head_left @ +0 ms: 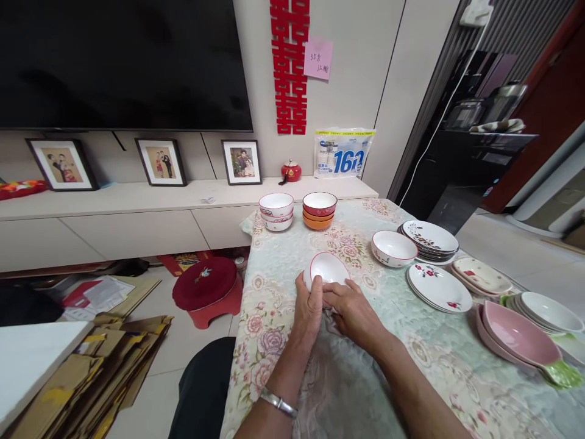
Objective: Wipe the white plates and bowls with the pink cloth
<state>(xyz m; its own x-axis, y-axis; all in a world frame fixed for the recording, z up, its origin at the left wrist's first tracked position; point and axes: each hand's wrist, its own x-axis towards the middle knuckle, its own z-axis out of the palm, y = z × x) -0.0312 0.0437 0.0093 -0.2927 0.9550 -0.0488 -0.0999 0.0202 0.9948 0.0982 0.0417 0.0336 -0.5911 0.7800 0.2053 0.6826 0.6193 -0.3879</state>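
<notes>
A white bowl with a thin red rim (329, 268) is tilted just above the tablecloth, between my two hands. My left hand (309, 308) grips its left side, the thumb lying over the near edge. Against the bowl's near right side, my right hand (351, 308) is closed with bent fingers; its fingertips are partly hidden. Beyond the hands stand a stack of white floral bowls (276, 212) and a stack of red and orange bowls (319, 211). A wider white bowl (393, 249) rests to the right.
Stacked along the table's right side are dark-patterned plates (430, 236), floral plates (439, 288), squarish dishes (482, 277), white bowls (551, 311) and pink leaf-handled dishes (521, 332). A red stool (205, 283) and flattened cardboard (105, 366) lie left of the table.
</notes>
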